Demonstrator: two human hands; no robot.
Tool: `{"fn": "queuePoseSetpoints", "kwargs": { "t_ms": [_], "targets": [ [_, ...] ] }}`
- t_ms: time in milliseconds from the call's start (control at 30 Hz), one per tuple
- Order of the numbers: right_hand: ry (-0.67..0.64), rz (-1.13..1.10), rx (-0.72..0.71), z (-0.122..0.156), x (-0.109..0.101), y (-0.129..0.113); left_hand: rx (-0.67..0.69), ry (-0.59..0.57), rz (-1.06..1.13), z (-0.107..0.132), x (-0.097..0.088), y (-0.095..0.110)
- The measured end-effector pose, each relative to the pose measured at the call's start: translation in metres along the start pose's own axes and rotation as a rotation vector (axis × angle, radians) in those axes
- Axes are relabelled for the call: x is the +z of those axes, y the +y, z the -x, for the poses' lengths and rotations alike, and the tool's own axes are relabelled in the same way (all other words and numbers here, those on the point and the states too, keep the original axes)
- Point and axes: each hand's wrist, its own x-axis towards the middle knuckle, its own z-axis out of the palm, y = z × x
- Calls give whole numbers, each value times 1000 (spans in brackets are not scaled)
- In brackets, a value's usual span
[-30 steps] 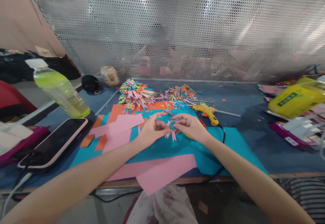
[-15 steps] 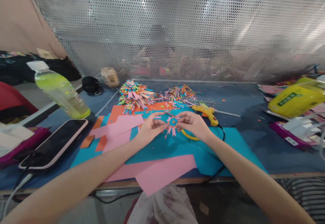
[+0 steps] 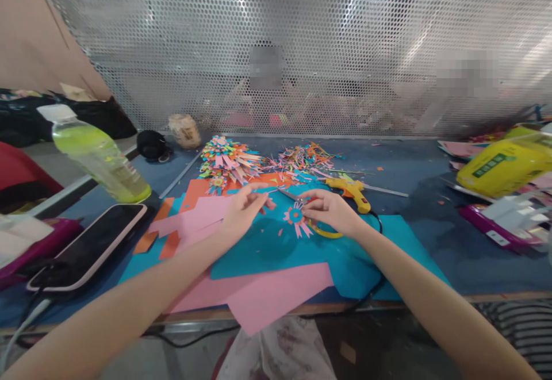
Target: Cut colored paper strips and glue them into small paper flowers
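A small pink and teal paper flower lies flat on the teal sheet, between my two hands. My right hand sits just right of it, its fingers curled round the red and yellow handles of the scissors, whose blades point left. To the left of the flower, my left hand hovers over the teal and pink paper with fingers stretched out and nothing in them, the fingertips close to the blade tips.
A yellow glue gun lies behind my right hand. Finished paper flowers and cut scraps are piled farther back. A phone and green bottle stand left, a yellow pack right. Pink sheets overhang the front edge.
The paper flower, held up between both hands before, now lies on the teal sheet. My left hand has let go and spread open; my right hand has dropped onto the scissors.
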Motion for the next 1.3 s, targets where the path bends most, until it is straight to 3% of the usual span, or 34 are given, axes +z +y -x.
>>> {"fn": "queuePoseSetpoints", "kwargs": {
  "t_ms": [167,233,400,600,733,900,1067,1300],
  "targets": [
    [-63,103,-21,2,4,3,131,118,-87,-22,-29,8],
    [-48,190,-58,2,3,5,163,115,-210,-31,-45,13],
    [-51,224,-89,1,1,7,126,-125,-804,-41,-78,19],
    [-28,359,-103,0,1,8,10,-399,-1207,-39,-93,4],
    [-32,374,-117,0,3,9,40,-403,-1241,-38,-92,0],
    [-43,345,-101,-1,3,8,313,-296,-1295,-36,-70,-3],
    [-39,339,-108,-1,2,9,418,-408,-1299,-36,-43,-17],
    [-43,324,-112,-1,2,9,496,-423,-1412,-40,-40,-18]
  ]
}}
